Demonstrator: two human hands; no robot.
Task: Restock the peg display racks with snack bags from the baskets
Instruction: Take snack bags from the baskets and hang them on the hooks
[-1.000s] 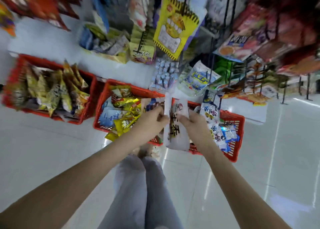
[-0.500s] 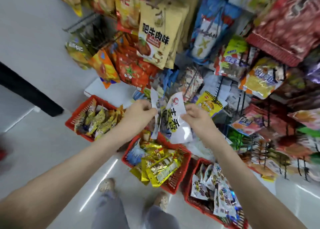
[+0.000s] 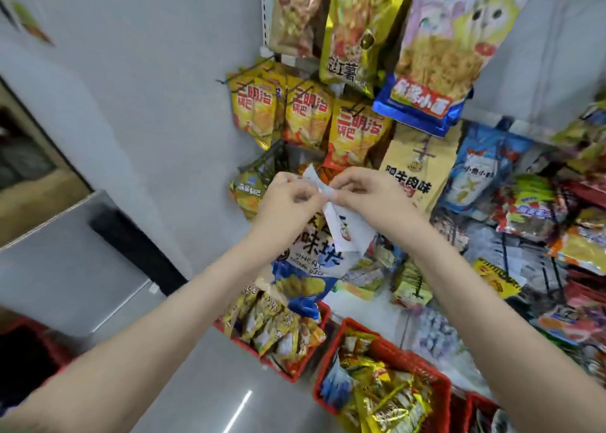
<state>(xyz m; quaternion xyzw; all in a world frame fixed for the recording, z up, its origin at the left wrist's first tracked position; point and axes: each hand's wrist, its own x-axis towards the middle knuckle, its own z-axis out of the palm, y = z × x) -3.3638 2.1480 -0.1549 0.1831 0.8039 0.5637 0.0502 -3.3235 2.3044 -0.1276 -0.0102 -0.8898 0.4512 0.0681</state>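
A second ago I had both hands low over the baskets with the view tipped at the floor; now the view is up on the peg rack (image 3: 252,72) and the hands sit mid-frame, right in front of the hanging stock. My left hand (image 3: 290,199) and right hand (image 3: 370,193) are close together, almost touching, each pinching the top edge of the white snack bag (image 3: 347,227), which hangs down between my wrists. The nearest red basket (image 3: 406,362) is now well below, in the lower centre of the frame, and still full of yellow packets. So I judge the picking part of this cycle done and the hanging part begun. The bag's header is level with the row below the yellow bags (image 3: 357,131) in the upper centre. Just left of my hands are some dark peg arms (image 3: 264,165), but motion blur stops me telling which peg I am aiming at, or whether the header hole is on a tip yet. A blue-and-white bag (image 3: 311,262) hangs directly behind and below, so the white one could snag it when it drops.
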